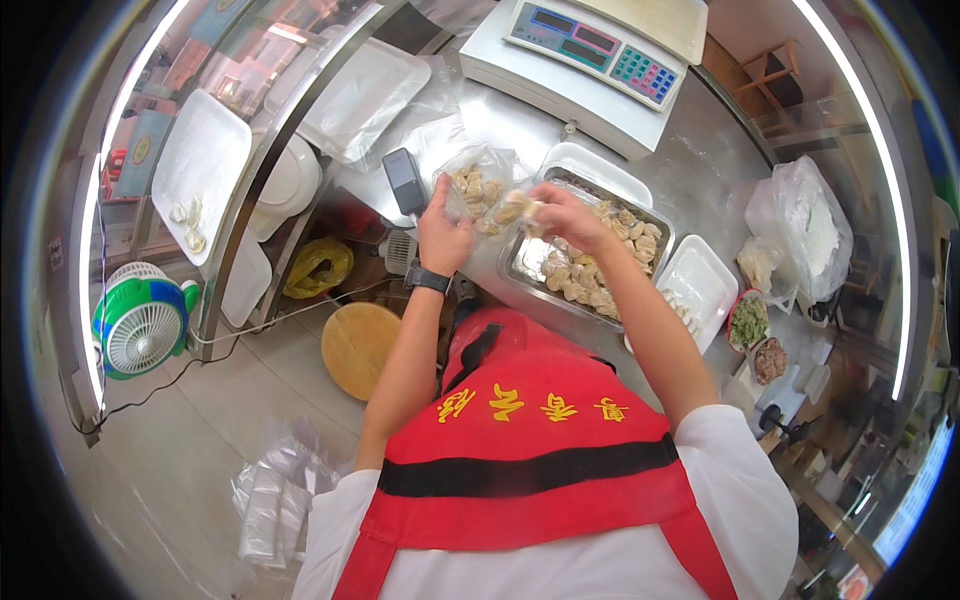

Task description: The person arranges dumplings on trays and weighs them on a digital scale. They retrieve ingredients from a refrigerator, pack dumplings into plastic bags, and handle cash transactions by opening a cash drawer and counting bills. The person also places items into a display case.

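My left hand (445,229) grips the edge of a clear plastic bag (487,161), which holds a cluster of wrapped dumplings (474,189). At the bag's right side, my right hand (564,216) has several pale dumplings (519,206) between its fingers, slightly blurred. Below and to the right of that hand is a steel tray (517,264) with many more dumplings (581,281) in it; my forearm hides part of them. A dark handheld device (405,182) with a white cable stands just left of my left hand.
A weighing scale (592,49) sits on a white box at the back. White trays (701,277) flank the steel tray. Bowls of chopped greens (748,321) and minced filling (770,360) are at right, near a bag of white powder (814,232). A round wooden stool (360,351) and a fan (142,330) are at left.
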`<state>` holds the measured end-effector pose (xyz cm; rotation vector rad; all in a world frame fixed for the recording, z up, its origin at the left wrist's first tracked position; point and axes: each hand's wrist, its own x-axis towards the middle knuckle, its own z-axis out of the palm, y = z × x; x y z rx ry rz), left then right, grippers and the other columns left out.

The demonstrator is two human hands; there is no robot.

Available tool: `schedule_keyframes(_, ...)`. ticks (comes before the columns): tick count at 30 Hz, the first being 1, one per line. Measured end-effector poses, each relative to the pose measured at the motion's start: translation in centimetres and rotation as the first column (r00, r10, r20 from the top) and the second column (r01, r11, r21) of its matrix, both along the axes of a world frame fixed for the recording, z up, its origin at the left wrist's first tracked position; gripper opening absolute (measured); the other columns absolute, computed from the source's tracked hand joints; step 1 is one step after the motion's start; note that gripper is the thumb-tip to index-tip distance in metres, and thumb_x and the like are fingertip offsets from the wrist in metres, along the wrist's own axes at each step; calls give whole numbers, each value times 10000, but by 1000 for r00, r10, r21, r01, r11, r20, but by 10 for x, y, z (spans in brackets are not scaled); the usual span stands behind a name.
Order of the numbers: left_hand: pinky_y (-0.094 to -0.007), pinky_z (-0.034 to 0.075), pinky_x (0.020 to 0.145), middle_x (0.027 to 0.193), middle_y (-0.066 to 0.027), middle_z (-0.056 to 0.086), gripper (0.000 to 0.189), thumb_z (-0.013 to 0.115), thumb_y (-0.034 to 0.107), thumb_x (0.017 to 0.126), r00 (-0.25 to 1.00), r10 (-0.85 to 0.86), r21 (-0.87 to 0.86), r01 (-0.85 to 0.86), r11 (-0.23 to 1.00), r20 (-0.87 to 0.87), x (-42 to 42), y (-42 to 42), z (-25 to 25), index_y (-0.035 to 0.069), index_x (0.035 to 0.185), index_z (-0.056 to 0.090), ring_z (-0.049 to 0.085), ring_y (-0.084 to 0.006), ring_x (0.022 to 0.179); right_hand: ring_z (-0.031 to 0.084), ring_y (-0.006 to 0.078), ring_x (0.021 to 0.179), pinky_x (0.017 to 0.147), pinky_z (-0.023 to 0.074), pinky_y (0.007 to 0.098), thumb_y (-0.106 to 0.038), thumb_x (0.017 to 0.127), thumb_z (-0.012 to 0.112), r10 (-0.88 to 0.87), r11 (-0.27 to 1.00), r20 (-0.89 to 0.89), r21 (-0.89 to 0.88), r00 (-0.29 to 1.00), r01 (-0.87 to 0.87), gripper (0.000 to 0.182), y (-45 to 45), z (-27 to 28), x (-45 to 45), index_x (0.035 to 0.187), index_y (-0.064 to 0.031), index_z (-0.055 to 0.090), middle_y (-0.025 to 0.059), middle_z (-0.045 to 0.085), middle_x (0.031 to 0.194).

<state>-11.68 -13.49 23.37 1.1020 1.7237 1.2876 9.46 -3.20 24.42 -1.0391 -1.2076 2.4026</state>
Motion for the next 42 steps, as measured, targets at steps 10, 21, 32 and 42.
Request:
schedule_keyframes(10, -280, 524, 836, 1386, -239, 413, 692, 517, -130, 728, 977, 123, -24, -121, 992, 176, -7, 15, 13, -101, 1381, 289, 582, -198, 1064, 385, 366, 1276, 1026, 315, 553, -279, 627, 744, -23, 294, 829, 540, 559, -789, 753, -33, -18, 67, 1324, -176, 478, 199, 387, 1395)
schedule_keyframes(21, -263, 505, 821, 1356, -243, 456, 681, 562, -62, 722, 995, 99, -26, -99, 995, 0, -2, 20, 14, -115, 1359, 324, 615, -192, 1030, 395, 334, 1228, 928, 378, 511, -235, 558, 776, 384, -222, 836, 495, 392, -840, 764, -34, -19, 69, 1282, -249, 532, 126, 376, 1388)
schedule_keyframes(32, -211, 426, 452, 1395, -181, 437, 770, 639, -41, 713, 994, 105, -17, -105, 994, 14, 0, 14, -7, -79, 1396, 287, 520, -55, 567, 464, 351, 1076, 827, 427, 489, -225, 563, 741, 145, -87, 830, 552, 538, -829, 685, -43, -26, 55, 1222, -231, 554, 131, 464, 1206)
schedule_keyframes(42, -229, 494, 553, 1366, -174, 476, 748, 563, -68, 698, 995, 84, -60, -87, 994, -56, -10, 10, 6, -71, 1397, 296, 556, -65, 603, 593, 227, 827, 709, 484, 361, -132, 619, 676, -25, 522, 640, 664, 768, -536, 439, -29, -82, 72, 1047, -104, 586, 105, 582, 939)
